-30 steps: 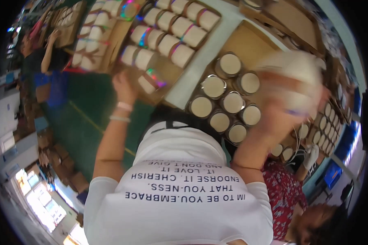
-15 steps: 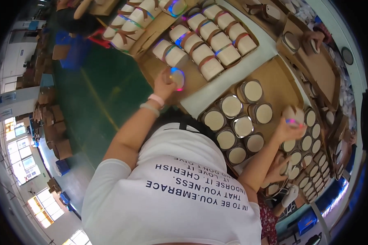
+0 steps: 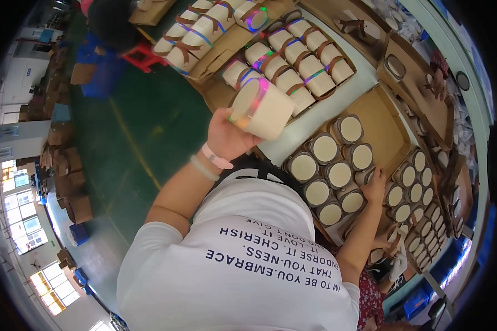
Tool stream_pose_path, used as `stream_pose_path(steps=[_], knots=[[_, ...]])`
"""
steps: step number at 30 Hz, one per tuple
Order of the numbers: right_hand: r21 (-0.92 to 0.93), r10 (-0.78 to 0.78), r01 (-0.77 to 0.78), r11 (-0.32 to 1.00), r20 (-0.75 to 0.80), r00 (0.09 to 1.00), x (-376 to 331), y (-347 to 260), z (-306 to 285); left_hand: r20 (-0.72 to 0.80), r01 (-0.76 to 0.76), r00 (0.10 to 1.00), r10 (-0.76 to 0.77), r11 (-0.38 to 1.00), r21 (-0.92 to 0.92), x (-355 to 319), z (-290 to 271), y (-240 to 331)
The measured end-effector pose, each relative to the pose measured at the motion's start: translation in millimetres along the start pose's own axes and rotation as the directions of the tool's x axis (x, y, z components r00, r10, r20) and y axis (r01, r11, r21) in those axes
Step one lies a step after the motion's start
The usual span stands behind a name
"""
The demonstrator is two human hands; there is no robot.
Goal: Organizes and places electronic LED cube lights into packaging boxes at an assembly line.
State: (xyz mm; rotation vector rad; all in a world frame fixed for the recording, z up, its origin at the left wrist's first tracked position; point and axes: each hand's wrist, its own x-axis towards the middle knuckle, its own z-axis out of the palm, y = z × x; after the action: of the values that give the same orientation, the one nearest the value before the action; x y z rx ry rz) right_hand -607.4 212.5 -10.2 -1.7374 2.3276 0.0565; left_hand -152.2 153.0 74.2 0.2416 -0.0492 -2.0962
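My left hand [image 3: 229, 135] is closed around one end of a cream cylindrical lamp [image 3: 273, 113], raised at the near edge of the left carton. A pink and purple glow shows on the lamp's ring. My right hand [image 3: 374, 187] reaches down into the nearer carton [image 3: 384, 116], with its fingers around a lamp [image 3: 363, 175] at the end of a group. Several upright lamps [image 3: 338, 174] with pale round tops stand beside it. In the left carton [image 3: 211, 95], strapped lamps [image 3: 290, 83] lie in rows, some with coloured rings lit.
Another carton of strapped lamps [image 3: 196, 38] is at the far left. More upright lamps [image 3: 407, 175] crowd the right side, near another person's gloved hand [image 3: 397, 265]. Across the table, a person's hand [image 3: 437, 83] is by an open carton [image 3: 425, 105]. A red stool [image 3: 143, 58] stands on the green floor.
My left hand has brought its lamp nearer, turned to show its side. My right hand has gone down from above the cartons into the nearer carton with its lamp.
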Motion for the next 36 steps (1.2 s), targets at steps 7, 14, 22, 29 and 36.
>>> stream_pose_path(steps=[7,14,22,29,36], knots=[[0.344,-0.309,0.366,0.865,-0.208,0.928,-11.6,-131.9,-45.3,0.15,-0.304,0.893,0.424,0.323,0.896,-9.0,15.3,-27.1],[0.859,-0.25,-0.267,-0.437,0.169,0.953,-55.0,-258.6,-38.9,0.523,-0.244,0.792,0.315,-0.622,0.744,16.5,47.3,-65.2],[0.988,0.077,-0.109,-0.113,0.118,0.99,-77.7,-204.1,-27.4,0.484,-0.513,0.858,-0.171,-0.256,0.819,31.2,-14.6,-7.3],[-0.219,-0.223,0.044,0.975,-0.957,0.187,-127.2,-169.0,-161.4,0.086,0.311,0.92,0.382,-0.847,0.431,87.1,-115.9,91.1],[0.102,0.004,0.439,0.892,-0.976,0.217,-232.8,-142.0,-214.2,0.347,-0.083,0.932,0.103,-0.872,0.482,102.8,-140.0,79.3]])
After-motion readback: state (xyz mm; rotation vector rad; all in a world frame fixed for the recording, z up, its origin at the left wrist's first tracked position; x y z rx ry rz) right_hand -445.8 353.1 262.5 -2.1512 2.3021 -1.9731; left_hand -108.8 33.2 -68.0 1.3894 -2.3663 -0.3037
